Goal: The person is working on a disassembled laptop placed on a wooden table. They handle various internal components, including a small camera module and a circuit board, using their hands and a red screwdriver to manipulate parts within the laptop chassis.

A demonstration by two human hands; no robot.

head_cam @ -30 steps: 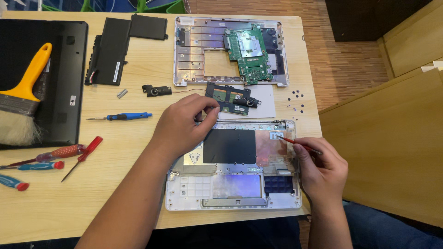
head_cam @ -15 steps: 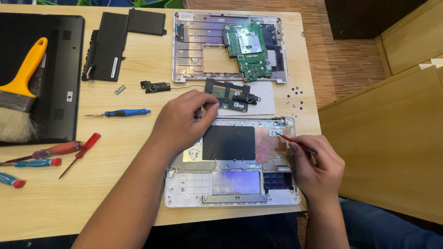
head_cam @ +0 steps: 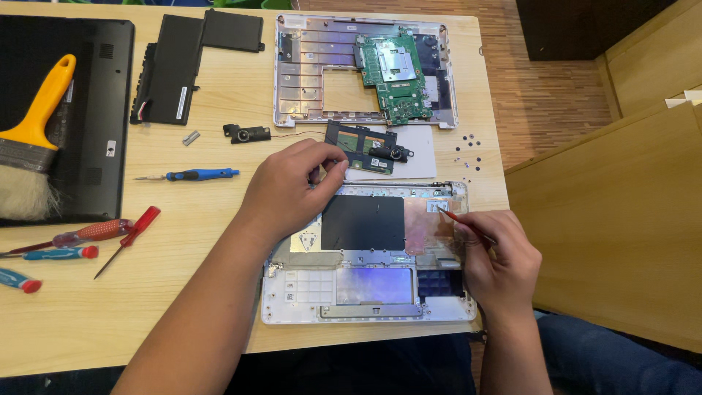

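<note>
We find a light wooden table [head_cam: 219,307] on a wood-plank floor [head_cam: 541,95], with wooden panels [head_cam: 621,219] to the right. On the table's left lies a black cover [head_cam: 95,110] bearing a small white label, with a yellow-handled brush [head_cam: 33,139] on top. At the far edge sit a black battery [head_cam: 183,66] with a white strip label and a case frame [head_cam: 322,73] holding a green board [head_cam: 395,73]. Nearest us lies the open laptop base [head_cam: 365,252].

The left hand [head_cam: 289,190] rests at the base's far-left edge, fingers pinched together; we cannot tell on what. The right hand [head_cam: 497,256] is closed around a red-tipped tool [head_cam: 461,223], its tip on the copper patch [head_cam: 428,223]. Screwdrivers [head_cam: 194,175] and small screws [head_cam: 468,150] lie about.
</note>
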